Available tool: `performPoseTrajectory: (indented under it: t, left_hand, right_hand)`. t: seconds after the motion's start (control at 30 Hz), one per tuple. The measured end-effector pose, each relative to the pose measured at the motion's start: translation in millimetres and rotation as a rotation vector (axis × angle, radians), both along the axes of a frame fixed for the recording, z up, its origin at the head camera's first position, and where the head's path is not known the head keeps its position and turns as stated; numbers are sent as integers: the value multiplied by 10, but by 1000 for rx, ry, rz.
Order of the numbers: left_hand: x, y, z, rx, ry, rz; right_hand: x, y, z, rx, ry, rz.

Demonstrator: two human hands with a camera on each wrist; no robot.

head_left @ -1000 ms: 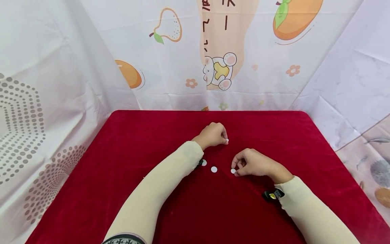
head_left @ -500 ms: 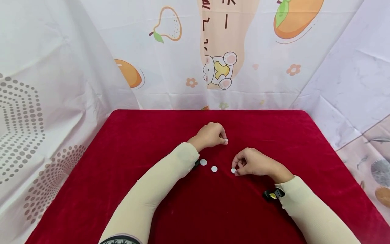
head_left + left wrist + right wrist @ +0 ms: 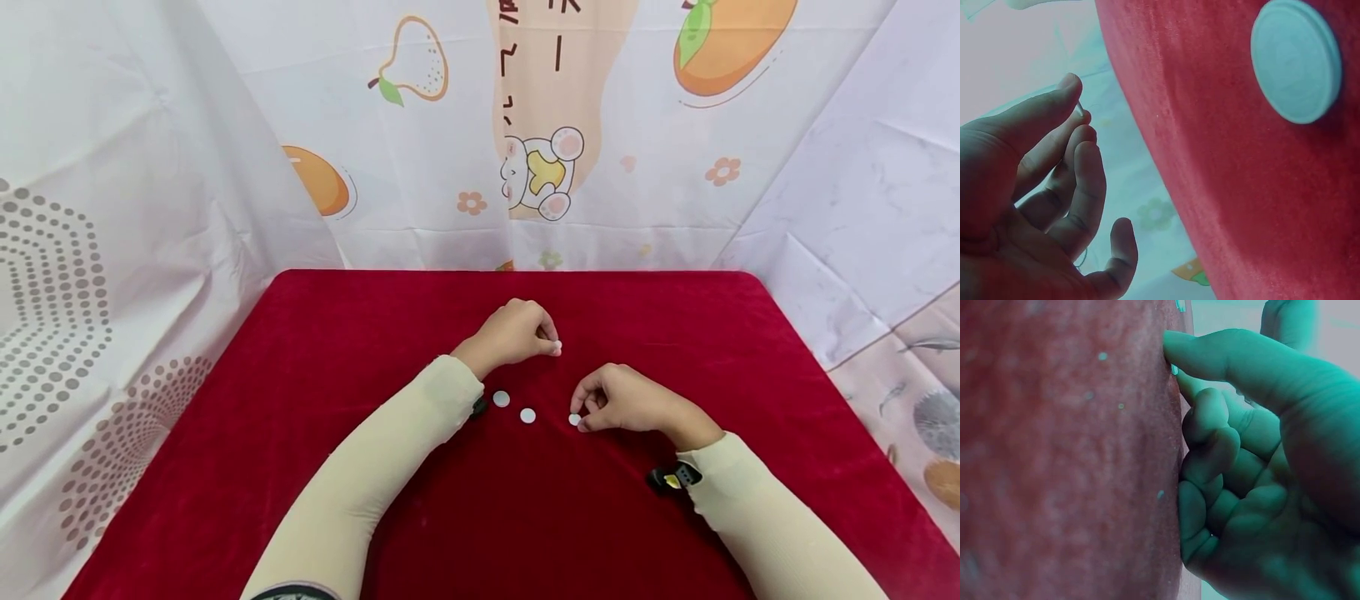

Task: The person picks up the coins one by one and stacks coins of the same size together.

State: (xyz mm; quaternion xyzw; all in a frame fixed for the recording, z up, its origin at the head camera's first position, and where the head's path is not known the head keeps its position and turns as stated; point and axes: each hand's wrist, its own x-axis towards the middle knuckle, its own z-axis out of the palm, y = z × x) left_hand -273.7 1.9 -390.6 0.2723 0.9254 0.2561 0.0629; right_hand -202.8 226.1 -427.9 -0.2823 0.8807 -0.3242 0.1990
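My left hand [image 3: 513,333] pinches a small white disc [image 3: 558,347] between thumb and fingertips, above the far middle of the red cloth. In the left wrist view that disc shows only as a thin edge at the fingertips. Lower and to the right, my right hand [image 3: 628,400] holds another white disc [image 3: 575,420] by thumb and forefinger, down at the cloth. Its other fingers are curled in. Two more white discs lie flat and apart on the cloth: one [image 3: 528,416] left of the right hand, the other [image 3: 501,399] near the left sleeve. The left wrist view shows one with a raised rim.
A red velvety cloth [image 3: 480,517] covers the table. White printed curtains [image 3: 420,167] hang behind and at both sides. Black wrist devices sit by the cuffs of both cream sleeves [image 3: 405,433].
The left hand and forearm have shifted slightly left, so the sleeve and its wrist device stand clear of the leftmost disc. The right hand has stayed in place with its disc.
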Motion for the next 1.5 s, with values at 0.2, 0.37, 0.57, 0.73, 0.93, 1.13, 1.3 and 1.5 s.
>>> performPoseTrajectory:
  t: [0.2,0.37,0.57,0.73,0.93,1.13,1.3,1.5]
  left_hand:
    - [107,-11,45,49,-1,-54]
    - [185,-15,81,51,37,-84]
    - [262,-61,53,45,47,-82]
    - [364,-93,39,37,49,-96]
    - [450,-103,22,12,37,-109]
    - [491,-71,-40,-67,51,-119]
    - [533,-26,-105,-142,75,-139]
    - [577,18,-132,-209,87,-147]
  right_hand:
    - [2,3,2,-3,-2,5]
    - [-5,5,10,0,12,9]
    - [-8,5,1,0,8,9]
    - [7,13,-10,-10,-10,2]
    - [13,18,-25,-12,-15,4]
    - [-15,8,-11,-8,7,14]
    - [-20,7,-10,-12,-6,19]
    - [-7,10,-4,-23,-14,15]
